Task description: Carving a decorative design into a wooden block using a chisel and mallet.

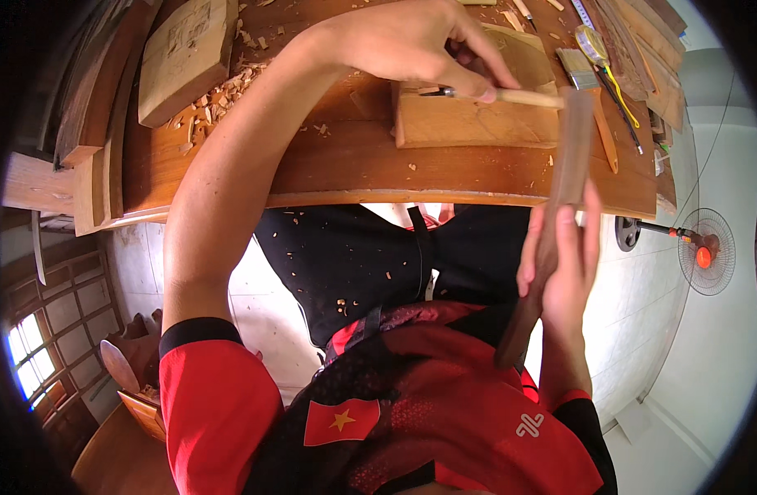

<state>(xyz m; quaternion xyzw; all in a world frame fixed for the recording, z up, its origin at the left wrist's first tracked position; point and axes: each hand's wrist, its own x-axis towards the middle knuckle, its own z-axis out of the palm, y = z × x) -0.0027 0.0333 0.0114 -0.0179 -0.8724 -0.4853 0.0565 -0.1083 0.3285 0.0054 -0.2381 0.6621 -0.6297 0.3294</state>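
Observation:
My left hand (416, 40) reaches across the bench and pinches a carving chisel (527, 97) with a pale wooden handle. The chisel lies nearly level, its dark metal tip pointing left above a light wooden block (444, 124). My right hand (564, 256) is wrapped round a long dark wooden bar (570, 157), held upright in front of my body. The bar's upper end is smeared by motion and meets or overlaps the butt of the chisel handle; whether they touch I cannot tell.
Another carved wooden block (189, 62) lies at the far left among wood shavings (222, 103). A flat brush (578, 70), a yellow tape measure (591, 43) and stacked boards (634, 49) are at the right. The bench's front edge (345, 200) runs before my lap. A fan (705, 252) stands right.

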